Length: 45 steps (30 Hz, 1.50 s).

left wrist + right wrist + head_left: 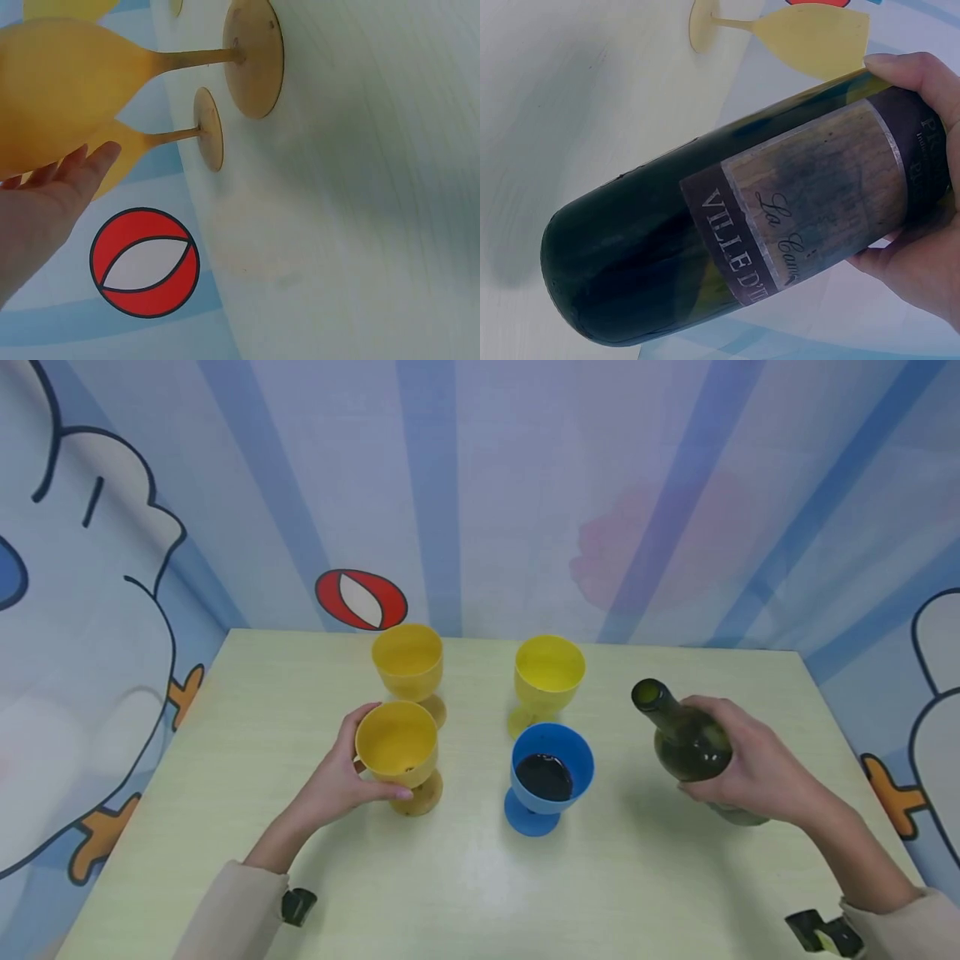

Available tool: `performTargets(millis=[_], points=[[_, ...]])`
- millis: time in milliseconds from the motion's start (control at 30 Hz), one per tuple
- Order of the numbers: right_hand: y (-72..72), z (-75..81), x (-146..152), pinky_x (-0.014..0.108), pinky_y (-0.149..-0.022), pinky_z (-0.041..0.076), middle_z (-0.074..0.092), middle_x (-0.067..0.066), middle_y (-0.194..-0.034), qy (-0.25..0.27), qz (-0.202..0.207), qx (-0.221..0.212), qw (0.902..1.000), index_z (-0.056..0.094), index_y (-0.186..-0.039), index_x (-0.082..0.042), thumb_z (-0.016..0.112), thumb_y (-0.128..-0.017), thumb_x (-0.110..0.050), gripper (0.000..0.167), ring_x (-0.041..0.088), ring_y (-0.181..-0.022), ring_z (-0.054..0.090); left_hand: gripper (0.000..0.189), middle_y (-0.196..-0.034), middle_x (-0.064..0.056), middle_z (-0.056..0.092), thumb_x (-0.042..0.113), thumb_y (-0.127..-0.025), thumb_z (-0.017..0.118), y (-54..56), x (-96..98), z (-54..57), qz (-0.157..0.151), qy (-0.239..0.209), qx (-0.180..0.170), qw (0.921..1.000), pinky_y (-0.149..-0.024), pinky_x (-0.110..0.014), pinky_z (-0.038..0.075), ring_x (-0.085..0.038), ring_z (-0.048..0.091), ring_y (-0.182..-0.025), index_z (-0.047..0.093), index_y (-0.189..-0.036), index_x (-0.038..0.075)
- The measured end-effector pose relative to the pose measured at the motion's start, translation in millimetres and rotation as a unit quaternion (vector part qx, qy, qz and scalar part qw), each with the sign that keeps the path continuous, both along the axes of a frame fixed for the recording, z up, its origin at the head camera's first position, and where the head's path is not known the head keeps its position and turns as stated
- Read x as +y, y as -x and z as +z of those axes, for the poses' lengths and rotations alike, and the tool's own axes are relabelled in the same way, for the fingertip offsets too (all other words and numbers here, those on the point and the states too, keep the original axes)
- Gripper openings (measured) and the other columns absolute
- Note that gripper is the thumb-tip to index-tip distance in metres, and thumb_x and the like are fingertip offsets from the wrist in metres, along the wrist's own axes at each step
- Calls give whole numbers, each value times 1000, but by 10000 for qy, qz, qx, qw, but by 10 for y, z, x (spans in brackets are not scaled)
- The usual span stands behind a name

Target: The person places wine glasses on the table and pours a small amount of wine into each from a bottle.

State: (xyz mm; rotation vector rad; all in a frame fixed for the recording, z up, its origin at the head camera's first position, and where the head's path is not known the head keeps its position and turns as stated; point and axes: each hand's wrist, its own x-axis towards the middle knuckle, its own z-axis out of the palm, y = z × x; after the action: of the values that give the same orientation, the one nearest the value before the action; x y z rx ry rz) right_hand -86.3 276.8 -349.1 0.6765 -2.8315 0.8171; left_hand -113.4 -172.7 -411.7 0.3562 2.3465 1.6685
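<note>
My left hand (351, 781) grips the bowl of the front-left yellow goblet (397, 745), thumb on its near side and fingers behind. Its round foot (255, 60) is at the table surface; whether it touches cannot be told. On the right, my right hand (765, 768) holds a dark green wine bottle (693, 745) round its body, neck tilted toward the left. Its label (817, 195) shows in the right wrist view, with the base off the table. Between the hands stands a blue goblet (553, 772) with dark liquid inside.
Behind the held goblet is another yellow goblet (407, 660). A brighter yellow goblet (549, 672) stands behind the blue one. All are on a pale table (480, 885), whose far edge meets a blue-striped printed backdrop (517, 502).
</note>
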Motion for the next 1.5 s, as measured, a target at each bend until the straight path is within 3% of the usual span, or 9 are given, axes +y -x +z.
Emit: performTargets(millis=[400, 567, 1133, 1500], points=[[-7, -7, 13, 41, -63, 47, 50, 14, -109, -21, 66, 36, 10000, 42, -126, -3, 85, -54, -6, 84, 28, -91, 53, 92, -134, -5, 36, 23, -69, 80, -4, 31, -16, 172, 16, -106, 9998, -99, -57, 27, -25, 33, -123, 20, -138, 15], [0, 7, 6, 43, -63, 47, 50, 15, -109, 34, 128, 42, 9999, 42, -126, -3, 85, -53, -6, 85, 30, -91, 53, 92, -133, -4, 37, 25, -69, 81, 3, 75, 27, 199, 105, -85, 9997, -98, -56, 30, -25, 34, -122, 20, -138, 15], [72, 159, -75, 43, -61, 46, 52, 13, -105, -405, 233, 82, 9989, 42, -125, -5, 84, -53, -8, 83, 31, -88, 53, 91, -130, 0, 44, 31, -65, 83, 52, 453, 408, -362, 558, 431, 9969, -92, -51, 38, -22, 41, -116, 27, -136, 17], [157, 292, -185, 44, -63, 41, 53, 11, -103, -799, 567, 562, 9936, 46, -123, -6, 84, -52, -13, 81, 26, -85, 52, 89, -122, 2, 47, 31, -64, 83, 83, 724, 734, -933, 692, 1059, 9876, -85, -41, 44, -17, 46, -105, 31, -134, 16]])
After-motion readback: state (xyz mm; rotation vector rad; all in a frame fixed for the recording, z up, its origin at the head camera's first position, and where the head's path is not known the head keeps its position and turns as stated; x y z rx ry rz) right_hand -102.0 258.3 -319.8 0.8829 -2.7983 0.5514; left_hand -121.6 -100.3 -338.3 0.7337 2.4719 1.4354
